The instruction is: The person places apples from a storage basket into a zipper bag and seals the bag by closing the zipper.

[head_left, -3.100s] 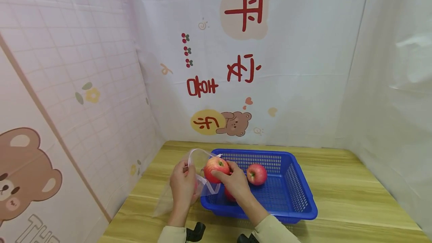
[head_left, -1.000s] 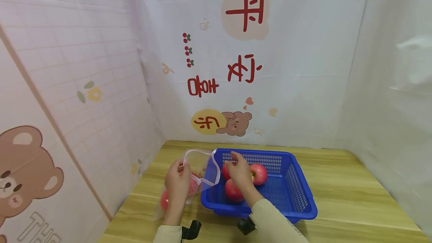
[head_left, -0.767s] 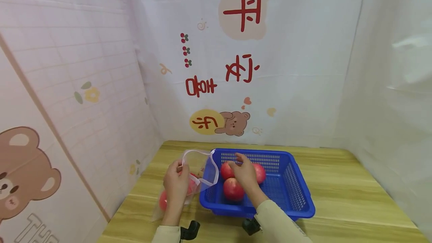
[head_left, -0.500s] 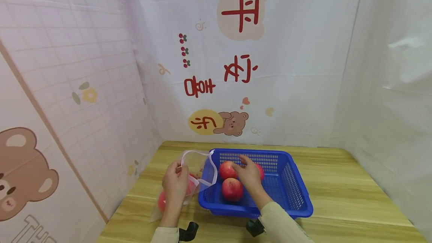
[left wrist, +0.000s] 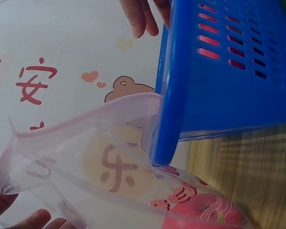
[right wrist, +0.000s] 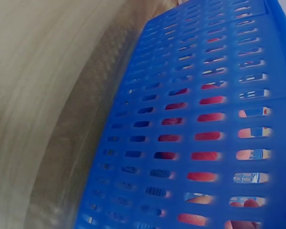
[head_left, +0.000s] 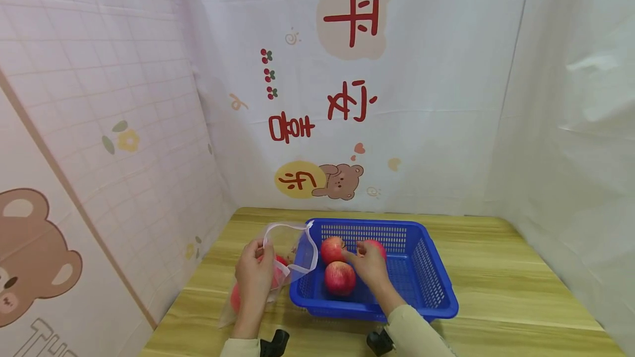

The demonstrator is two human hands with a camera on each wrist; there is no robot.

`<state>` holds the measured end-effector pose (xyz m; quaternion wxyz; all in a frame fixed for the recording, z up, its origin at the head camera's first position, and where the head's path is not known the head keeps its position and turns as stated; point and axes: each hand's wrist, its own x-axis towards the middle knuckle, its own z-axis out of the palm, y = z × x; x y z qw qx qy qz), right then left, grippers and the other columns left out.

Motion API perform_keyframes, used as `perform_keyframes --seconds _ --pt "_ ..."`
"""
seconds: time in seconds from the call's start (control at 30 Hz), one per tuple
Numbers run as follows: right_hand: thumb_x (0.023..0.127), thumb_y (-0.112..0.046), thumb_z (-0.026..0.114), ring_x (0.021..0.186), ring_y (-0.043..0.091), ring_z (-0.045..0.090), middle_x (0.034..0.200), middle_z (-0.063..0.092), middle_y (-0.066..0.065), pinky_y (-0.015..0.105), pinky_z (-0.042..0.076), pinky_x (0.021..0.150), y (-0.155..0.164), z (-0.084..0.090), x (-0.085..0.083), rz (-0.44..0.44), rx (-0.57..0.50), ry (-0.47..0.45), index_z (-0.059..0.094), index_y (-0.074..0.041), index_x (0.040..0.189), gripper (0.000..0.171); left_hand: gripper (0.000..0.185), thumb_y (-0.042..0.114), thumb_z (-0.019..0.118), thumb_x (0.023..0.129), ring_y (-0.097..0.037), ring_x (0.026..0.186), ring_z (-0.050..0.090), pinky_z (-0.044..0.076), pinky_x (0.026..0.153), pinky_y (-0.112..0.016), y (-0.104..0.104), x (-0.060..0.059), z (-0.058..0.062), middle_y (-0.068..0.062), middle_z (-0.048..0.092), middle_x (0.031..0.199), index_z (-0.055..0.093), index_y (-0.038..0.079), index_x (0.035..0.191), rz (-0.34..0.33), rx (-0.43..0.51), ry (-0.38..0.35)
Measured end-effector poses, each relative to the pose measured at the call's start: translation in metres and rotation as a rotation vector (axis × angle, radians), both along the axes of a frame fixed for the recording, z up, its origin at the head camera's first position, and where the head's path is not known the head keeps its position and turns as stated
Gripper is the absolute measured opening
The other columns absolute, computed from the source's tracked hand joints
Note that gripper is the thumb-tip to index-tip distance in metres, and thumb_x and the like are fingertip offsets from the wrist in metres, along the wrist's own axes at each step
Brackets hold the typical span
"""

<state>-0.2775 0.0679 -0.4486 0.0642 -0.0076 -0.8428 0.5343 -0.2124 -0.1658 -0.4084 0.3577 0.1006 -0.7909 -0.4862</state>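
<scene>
Fingers of the left hand pinch the rim of a clear bag, I'd say to make its mouth gape toward the blue basket. The far corner of that mouth lies over the basket's edge, which probably helps prop it. The right hand hangs over the basket, thumb and forefinger apart, gripping nothing I can see; its thumb is close to the rear left apple, though whether they touch I cannot tell.

The bag is thin and see-through, with a pale border, and slumps onto the table under its red fruit; I can't count the pieces. The basket sits just beside it, likely for easy reach, and holds 3 apples. The rear left apple shows yellow on red, the front apple is finely streaked, and the right apple is partly covered by the hand.

Beyond hangs a white printed cloth.
</scene>
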Motion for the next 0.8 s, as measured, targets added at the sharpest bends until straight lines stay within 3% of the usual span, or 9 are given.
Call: perform_keyframes --seconds 0.27,0.5,0.8 --pt "0.086 -0.026 0.078 0.116 0.046 0.058 0.123 0.061 0.032 0.056 0.048 0.094 0.0014 -0.0046 0.0044 0.012 0.092 0.000 0.060 0.010 0.120 0.052 0.015 0.015 0.064 0.095 -0.034 0.086 0.070 0.056 0.075 -0.051 -0.0016 -0.0003 -0.0021 -0.014 0.072 0.090 0.070 0.004 0.088 0.002 -0.002 -0.013" --pt "0.086 -0.027 0.077 0.118 0.046 0.056 0.126 0.059 0.033 0.054 0.046 0.098 0.0000 -0.0049 0.0061 0.020 0.111 -0.033 0.053 0.015 0.129 0.065 0.016 0.016 0.064 0.095 -0.034 0.087 0.070 0.055 0.078 -0.052 -0.0029 0.0011 -0.0029 -0.014 0.073 0.091 0.069 0.004 0.086 0.010 0.006 -0.021" --pt "0.083 -0.031 0.078 0.114 0.047 0.058 0.123 0.060 0.034 0.054 0.045 0.098 -0.0020 -0.0056 0.0074 0.037 0.187 -0.040 0.055 0.018 0.125 0.069 0.014 0.014 0.064 0.094 -0.033 0.085 0.071 0.055 0.077 -0.053 -0.0038 0.0022 -0.0030 -0.014 0.073 0.087 0.069 0.003 0.085 0.028 0.024 0.000"
